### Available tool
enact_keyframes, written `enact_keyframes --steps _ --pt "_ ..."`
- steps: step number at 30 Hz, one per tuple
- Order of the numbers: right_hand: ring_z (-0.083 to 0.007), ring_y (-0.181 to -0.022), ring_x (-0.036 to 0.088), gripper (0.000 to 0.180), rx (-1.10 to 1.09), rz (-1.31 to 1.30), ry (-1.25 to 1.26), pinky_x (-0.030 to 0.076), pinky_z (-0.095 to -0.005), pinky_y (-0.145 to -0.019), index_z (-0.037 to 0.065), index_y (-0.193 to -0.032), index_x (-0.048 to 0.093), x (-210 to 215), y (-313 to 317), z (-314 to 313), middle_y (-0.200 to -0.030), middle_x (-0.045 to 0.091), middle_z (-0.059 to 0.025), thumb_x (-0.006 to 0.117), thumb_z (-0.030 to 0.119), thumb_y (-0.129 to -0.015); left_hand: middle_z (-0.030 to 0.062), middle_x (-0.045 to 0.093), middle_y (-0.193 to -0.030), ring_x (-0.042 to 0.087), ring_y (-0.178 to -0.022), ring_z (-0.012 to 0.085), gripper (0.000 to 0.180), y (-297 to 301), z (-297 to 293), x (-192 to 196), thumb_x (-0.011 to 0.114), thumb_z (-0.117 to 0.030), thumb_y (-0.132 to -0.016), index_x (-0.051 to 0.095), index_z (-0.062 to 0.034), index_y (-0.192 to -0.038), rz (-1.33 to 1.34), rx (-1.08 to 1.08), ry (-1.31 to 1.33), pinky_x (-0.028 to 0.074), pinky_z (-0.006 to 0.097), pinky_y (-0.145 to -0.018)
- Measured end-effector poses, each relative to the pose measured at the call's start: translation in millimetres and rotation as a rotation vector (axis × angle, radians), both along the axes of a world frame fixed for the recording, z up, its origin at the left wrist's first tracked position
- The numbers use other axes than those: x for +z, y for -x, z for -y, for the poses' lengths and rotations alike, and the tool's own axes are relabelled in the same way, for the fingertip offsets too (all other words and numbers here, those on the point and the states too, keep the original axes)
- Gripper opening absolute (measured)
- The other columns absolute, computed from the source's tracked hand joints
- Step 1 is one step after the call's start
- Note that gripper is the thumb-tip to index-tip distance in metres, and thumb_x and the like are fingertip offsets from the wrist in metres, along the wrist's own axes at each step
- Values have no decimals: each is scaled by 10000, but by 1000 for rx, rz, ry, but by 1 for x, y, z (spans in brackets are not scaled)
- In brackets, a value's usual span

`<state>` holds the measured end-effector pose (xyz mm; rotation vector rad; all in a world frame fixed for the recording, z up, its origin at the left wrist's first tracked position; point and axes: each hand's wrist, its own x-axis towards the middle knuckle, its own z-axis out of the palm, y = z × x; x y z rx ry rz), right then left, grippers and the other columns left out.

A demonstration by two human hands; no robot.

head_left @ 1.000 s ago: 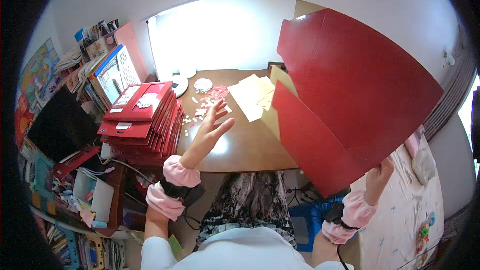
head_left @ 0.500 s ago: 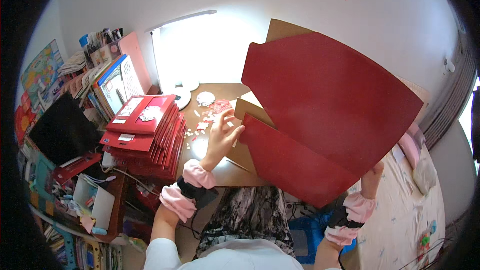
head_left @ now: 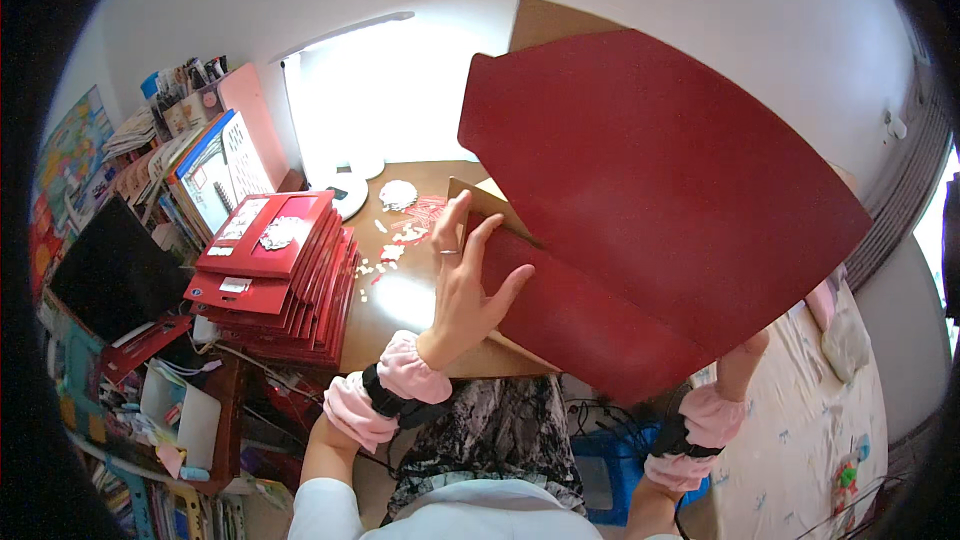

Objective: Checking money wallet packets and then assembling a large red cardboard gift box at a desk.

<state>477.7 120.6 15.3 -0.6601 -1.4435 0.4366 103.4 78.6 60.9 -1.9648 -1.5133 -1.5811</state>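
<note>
A large dark red cardboard sheet (head_left: 640, 170), folded with a crease across its lower part, is held up in front of me over the right side of the table. Brown cardboard shows along its left and top edges. At its lower right corner my right hand (head_left: 740, 365) grips it, the fingers mostly hidden behind the board. My left hand (head_left: 470, 290), with a ring on one finger, lies with fingers spread at the left edge of the lower panel. A tall stack of red flat boxes (head_left: 275, 270) stands left of my left hand.
On the brown table (head_left: 410, 180) lie small red and white paper pieces (head_left: 410, 230) and a white ornate cutout (head_left: 398, 196). A bright lamp (head_left: 345, 190) stands at the back. Books and a dark screen (head_left: 125, 265) fill the left; a bed (head_left: 800, 420) is at right.
My left hand has moved right and its fingers have spread over the lower panel. The red sheet has tilted slightly, its upper panel shifting up and its lower panel now more foreshortened.
</note>
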Motion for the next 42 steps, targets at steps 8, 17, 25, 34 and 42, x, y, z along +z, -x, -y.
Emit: enact_keyframes --steps 8,17,25,34,42 --pt "-189 -924 628 176 -245 398 -76 447 -318 -837 -2 -915 685 31 38 27 -956 704 -79 592 -24 -767 158 328 -1442 323 -1296 336 323 5 -19 -8 787 -276 -757 673 -81 -988 494 -272 201 239 449 -1077" --pt "-266 -870 646 194 7 435 -38 474 -337 -769 1 -855 686 61 69 28 -952 692 -114 665 -69 -675 -13 559 -1005 517 -626 27 237 26 -34 12 718 -188 -853 657 -43 -1030 900 -503 554 366 180 -487" --pt "-178 -830 652 126 -72 369 -69 490 -309 -724 16 -831 684 43 82 21 -898 698 -64 706 -23 -714 29 584 -702 489 -446 69 193 38 -39 9 600 -150 -935 621 -4 -1060 645 -467 470 365 208 -393" --pt "-202 -928 625 269 -41 -150 153 480 -341 -800 -2 -1045 649 24 100 4 -1060 674 -89 712 55 -790 99 648 -904 579 -593 103 215 29 -55 -3 539 -32 -944 424 -2 -1122 372 -316 201 441 220 -489" --pt "-251 -1001 615 306 40 68 98 467 -375 -852 20 -1104 629 26 99 7 -1111 661 -101 690 73 -809 150 622 -931 587 -464 162 415 35 -70 2 576 -21 -916 279 -39 -1205 622 -641 316 437 254 -392"
